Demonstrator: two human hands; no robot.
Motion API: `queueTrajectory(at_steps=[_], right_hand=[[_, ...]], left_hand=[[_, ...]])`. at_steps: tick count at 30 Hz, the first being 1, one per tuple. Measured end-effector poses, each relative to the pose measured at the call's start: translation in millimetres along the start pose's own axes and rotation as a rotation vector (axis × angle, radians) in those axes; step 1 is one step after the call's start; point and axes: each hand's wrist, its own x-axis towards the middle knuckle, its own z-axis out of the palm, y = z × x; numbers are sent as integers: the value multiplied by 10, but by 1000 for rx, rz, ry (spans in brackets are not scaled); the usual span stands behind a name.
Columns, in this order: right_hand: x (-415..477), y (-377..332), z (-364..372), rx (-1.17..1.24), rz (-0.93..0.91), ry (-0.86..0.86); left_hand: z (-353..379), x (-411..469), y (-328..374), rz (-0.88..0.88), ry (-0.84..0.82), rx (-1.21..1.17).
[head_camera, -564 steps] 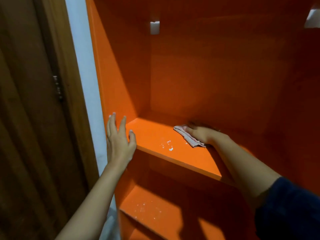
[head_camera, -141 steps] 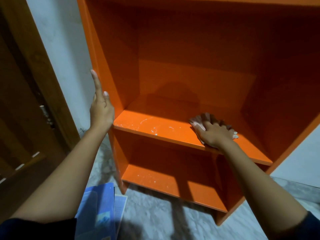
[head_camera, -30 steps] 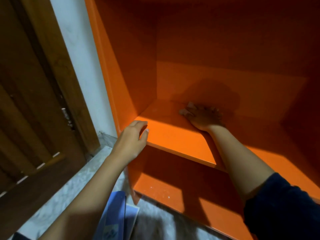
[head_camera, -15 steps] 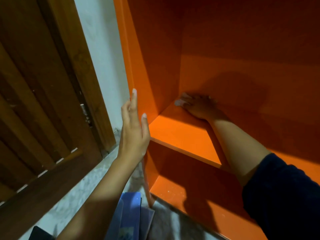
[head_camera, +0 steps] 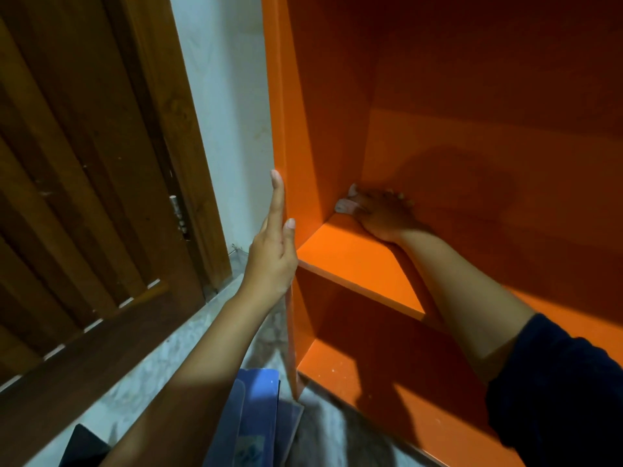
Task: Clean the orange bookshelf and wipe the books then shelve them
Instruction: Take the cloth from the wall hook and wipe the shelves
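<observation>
Wooden door (head_camera: 84, 197), white wall (head_camera: 222, 96), marble floor (head_camera: 135, 382).

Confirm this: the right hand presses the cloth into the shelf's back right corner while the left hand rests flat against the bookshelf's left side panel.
Wrong corner. In the head view the right hand presses the cloth into the back left corner of the shelf; the left hand does rest flat against the left side panel of the bookshelf.
</observation>
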Motion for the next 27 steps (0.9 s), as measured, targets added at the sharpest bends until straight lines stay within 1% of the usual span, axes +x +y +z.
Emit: queueTrajectory(at_steps=[2,5,7,10,14,18,23,27], right_hand=[[-148,-125,-1,-26,-31,-12],[-398,-267,12,29,-103,-37],[-556,-358,18,61,-169,-21],[-767,-494,31,-3,-251,37],[-1002,-616,65,-93,-331,56],[-1230,-695,112,-133,-442,104],[-1517,-731,130,-196,-455,167],[-1800,-539,94,-189,-403,234]], left_hand=[[-11,4,2,-2,-18,-4],[-61,5,-11,-13,-68,-46],[-123,12,0,-16,-102,-58],[-188,26,53,-60,-138,-54],[-221,39,154,-77,-115,-21],[-234,60,204,-95,-106,-2],[-200,50,233,-161,-59,64],[-148,-34,253,-191,-43,32]])
